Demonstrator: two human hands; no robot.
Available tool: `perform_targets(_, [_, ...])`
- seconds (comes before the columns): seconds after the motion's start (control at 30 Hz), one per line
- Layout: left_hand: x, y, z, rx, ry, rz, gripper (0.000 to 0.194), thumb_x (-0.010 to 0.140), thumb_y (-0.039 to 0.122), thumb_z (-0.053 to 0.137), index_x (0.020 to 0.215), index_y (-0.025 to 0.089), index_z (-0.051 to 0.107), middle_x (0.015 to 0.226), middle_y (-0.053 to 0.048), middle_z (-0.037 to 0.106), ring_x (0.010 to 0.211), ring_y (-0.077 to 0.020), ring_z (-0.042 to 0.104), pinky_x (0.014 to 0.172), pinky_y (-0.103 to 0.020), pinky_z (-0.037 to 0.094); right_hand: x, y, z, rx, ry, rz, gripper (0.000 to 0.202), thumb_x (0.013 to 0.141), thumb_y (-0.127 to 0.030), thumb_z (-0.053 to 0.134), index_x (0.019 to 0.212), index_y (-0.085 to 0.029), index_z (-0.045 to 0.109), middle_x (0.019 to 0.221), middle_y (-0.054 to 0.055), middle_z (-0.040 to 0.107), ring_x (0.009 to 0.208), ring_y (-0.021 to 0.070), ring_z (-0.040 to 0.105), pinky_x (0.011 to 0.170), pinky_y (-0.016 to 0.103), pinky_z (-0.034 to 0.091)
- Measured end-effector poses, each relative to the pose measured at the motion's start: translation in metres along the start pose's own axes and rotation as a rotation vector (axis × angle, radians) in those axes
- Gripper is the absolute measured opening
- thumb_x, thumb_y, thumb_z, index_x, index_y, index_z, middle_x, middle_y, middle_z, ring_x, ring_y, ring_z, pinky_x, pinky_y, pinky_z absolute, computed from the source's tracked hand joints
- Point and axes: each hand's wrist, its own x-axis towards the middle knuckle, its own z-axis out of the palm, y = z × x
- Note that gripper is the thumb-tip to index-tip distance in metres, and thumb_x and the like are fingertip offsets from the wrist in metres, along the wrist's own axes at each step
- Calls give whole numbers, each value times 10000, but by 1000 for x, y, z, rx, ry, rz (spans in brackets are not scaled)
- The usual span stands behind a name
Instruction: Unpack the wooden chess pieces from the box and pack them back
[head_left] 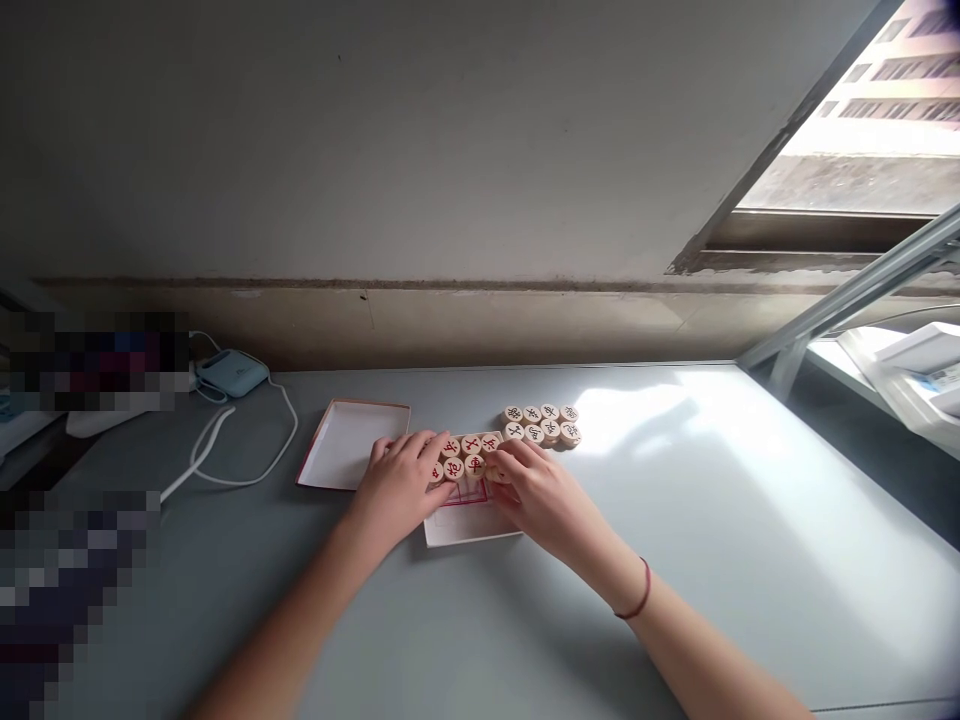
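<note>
Round wooden Chinese chess pieces with red characters sit in two tight rows between my hands, over the far part of a shallow white box. My left hand is curled against the left end of the rows, its fingertips partly covering the pieces there. At the right end, my right hand has its thumb and fingers closed on the pieces. Whether the rows touch the box bottom I cannot tell. Red lines show on the sheet inside the box. Just behind, dark-lettered chess pieces stand stacked in two rows on the table.
Left of the box lies a white open lid with red edges. A light blue device and a white cable are farther left on the grey table. A wall runs behind, and a slanted metal bar stands at right.
</note>
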Motion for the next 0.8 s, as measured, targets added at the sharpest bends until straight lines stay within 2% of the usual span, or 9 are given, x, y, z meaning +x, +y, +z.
perform_targets(0.13, [0,0,0,-8,-12,-12,442,862,268,587,1294,235,501,1229,-73,623,1127,-237,583,939,-393,411,0,-2,-1,-6,-11,9,275,779,-23,506,980,-202,562,954,81,584,797,217,589,663,353,531])
perform_targets(0.3, [0,-1,-4,-58,-28,-16,501,844,298,591,1327,248,467,1256,-78,595,1126,-251,578,936,-395,432,-2,1,-7,66,-10,98,325,811,-81,537,1102,-224,515,981,72,580,791,205,615,613,318,522])
perform_targets(0.47, [0,-3,-5,-96,-47,0,508,834,235,561,1330,257,454,1248,-77,600,1117,-242,579,937,-382,435,-2,4,-5,15,12,128,103,858,-133,501,911,-220,520,899,49,575,635,157,574,495,268,437])
perform_targets(0.67, [2,-5,1,-96,-38,-10,465,834,175,539,1292,223,473,1257,-83,596,1127,-240,569,927,-387,438,1,10,-5,71,16,139,40,890,-223,521,865,-208,548,908,54,580,633,147,569,514,263,427])
perform_targets(0.8, [2,-6,-1,-108,-37,-14,481,848,253,570,1316,235,465,1299,-82,567,1156,-250,550,952,-400,426,16,26,-20,110,74,276,190,924,-354,486,963,-202,594,1007,69,616,581,123,557,566,279,439])
